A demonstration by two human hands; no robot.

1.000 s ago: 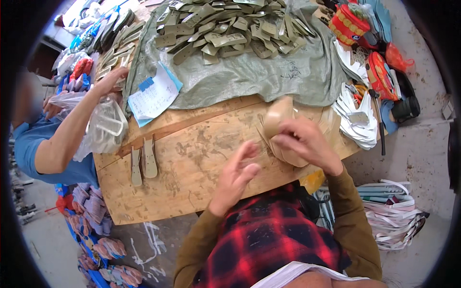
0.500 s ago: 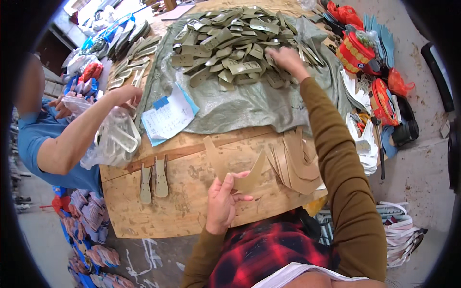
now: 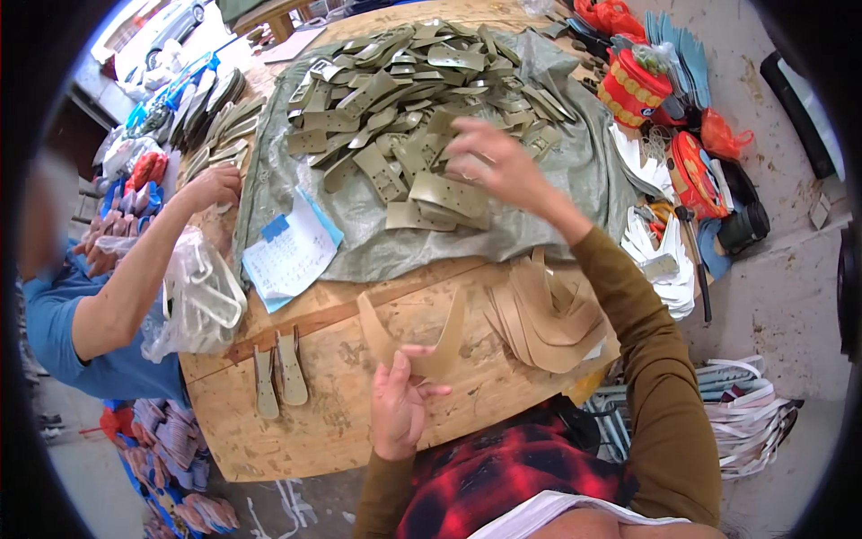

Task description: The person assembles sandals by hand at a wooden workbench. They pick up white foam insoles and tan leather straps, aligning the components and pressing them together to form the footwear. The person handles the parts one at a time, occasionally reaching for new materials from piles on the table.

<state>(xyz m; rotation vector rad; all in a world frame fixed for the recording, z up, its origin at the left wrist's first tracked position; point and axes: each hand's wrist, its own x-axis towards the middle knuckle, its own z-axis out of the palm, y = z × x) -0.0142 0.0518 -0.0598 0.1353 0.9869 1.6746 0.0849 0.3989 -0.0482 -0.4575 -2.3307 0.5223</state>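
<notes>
A tan U-shaped sheet piece (image 3: 440, 355), its two arms pointing away from me, is pinched in my left hand (image 3: 400, 404) above the near table edge. My right hand (image 3: 498, 166) is over the near right side of a heap of olive-green curved plates (image 3: 359, 99), slightly blurred. Its fingers look spread, with no plate clearly gripped. Just below it, several loose plates (image 3: 444, 202) lie on the grey-green woven sheet (image 3: 359, 247). To the right, more tan U-shaped pieces (image 3: 548, 328) lie stacked. Two olive plates with dark side strips (image 3: 290, 368) lie on the wooden table (image 3: 332, 422).
At the left, a co-worker in a blue shirt (image 3: 135, 310) reaches across beside a clear bag of pale frames (image 3: 206, 296). Handwritten paper (image 3: 292, 256) lies on the sheet's left corner. Red round containers (image 3: 633, 90) and white pieces (image 3: 660, 260) line the right side.
My right hand has drawn back and left from the heap, and plates have slid toward me. The view has shifted. My left hand still holds the tan piece.
</notes>
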